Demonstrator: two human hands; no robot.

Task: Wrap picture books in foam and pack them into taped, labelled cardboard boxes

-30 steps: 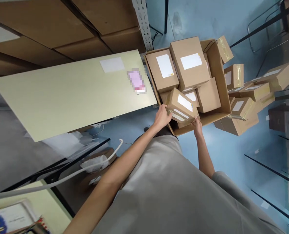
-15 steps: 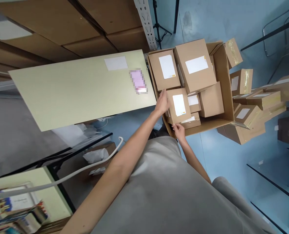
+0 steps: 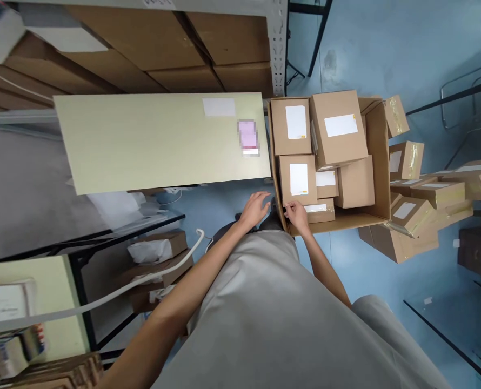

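A large open carton (image 3: 380,156) holds several smaller taped boxes with white labels. In its near left corner lies a small cardboard box (image 3: 299,181), label up, beside a bigger labelled box (image 3: 338,129) that sits higher. My left hand (image 3: 254,210) is off the boxes, in the air left of the carton, fingers stretched out and nothing in them. At the near edge of the small box, my right hand (image 3: 298,216) has its fingers curled together by the carton's corner. Whatever lies between those fingertips is hidden.
A pale green tabletop (image 3: 151,143) adjoins the carton on the left, bearing a white paper (image 3: 218,107) and a blurred pink item (image 3: 248,138). Shelved cartons (image 3: 143,38) stand behind it. More boxes (image 3: 406,237) are stacked at right. A white hose (image 3: 143,281) crosses at lower left.
My left hand has come off the small box and moved down and left, its fingers spreading. My right hand stays by the box's near edge. The camera view has turned slightly.
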